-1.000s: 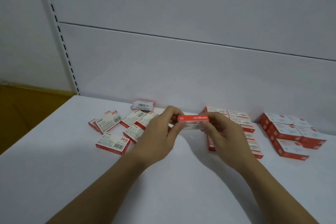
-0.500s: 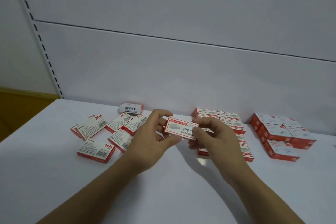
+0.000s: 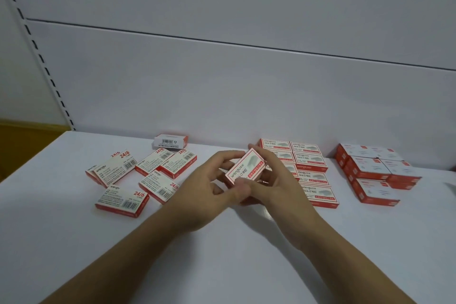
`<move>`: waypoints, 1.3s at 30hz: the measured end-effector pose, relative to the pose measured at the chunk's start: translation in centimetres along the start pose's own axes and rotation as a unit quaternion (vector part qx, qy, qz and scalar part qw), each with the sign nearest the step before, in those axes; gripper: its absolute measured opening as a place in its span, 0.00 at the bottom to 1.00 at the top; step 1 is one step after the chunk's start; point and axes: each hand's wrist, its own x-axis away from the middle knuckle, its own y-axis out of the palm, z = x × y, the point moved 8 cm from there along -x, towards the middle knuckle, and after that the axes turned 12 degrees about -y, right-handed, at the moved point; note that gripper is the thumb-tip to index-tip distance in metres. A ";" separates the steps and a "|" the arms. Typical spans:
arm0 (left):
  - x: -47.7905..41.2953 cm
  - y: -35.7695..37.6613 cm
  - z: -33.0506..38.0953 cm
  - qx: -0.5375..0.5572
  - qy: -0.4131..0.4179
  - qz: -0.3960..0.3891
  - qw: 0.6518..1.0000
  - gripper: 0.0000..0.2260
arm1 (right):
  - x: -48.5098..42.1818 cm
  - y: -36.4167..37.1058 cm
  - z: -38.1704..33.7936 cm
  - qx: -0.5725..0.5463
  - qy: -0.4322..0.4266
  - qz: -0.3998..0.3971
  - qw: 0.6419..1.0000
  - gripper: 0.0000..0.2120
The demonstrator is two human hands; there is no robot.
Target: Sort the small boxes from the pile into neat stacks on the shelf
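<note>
Now, left grip (image 3: 207,189) and right grip (image 3: 281,190) both pinching 1 box (image 3: 246,168) (tilted), forearms converging.

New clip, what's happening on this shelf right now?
A person holds one small box in both hands, left hand and right hand, just above the white shelf. To its left lies a loose pile of similar boxes at mixed angles, barcode side up. Behind and right of the hands, neat rows are already lined up, with another tidy group further right. The held box is not yet placed.
</note>
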 end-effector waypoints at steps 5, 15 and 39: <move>0.0 -0.4 -0.2 -0.050 0.011 0.044 0.998 0.27 | -0.1 -0.3 -0.2 0.002 -0.006 0.010 1.000 0.16; -0.6 -2.6 -0.3 -0.037 0.007 0.122 0.992 0.18 | -0.9 -2.1 -2.2 0.308 -0.125 -0.029 0.943 0.26; -0.3 0.0 -0.1 -0.422 0.057 0.089 0.900 0.26 | -1.4 -8.7 -4.2 0.626 -0.079 -0.037 0.775 0.24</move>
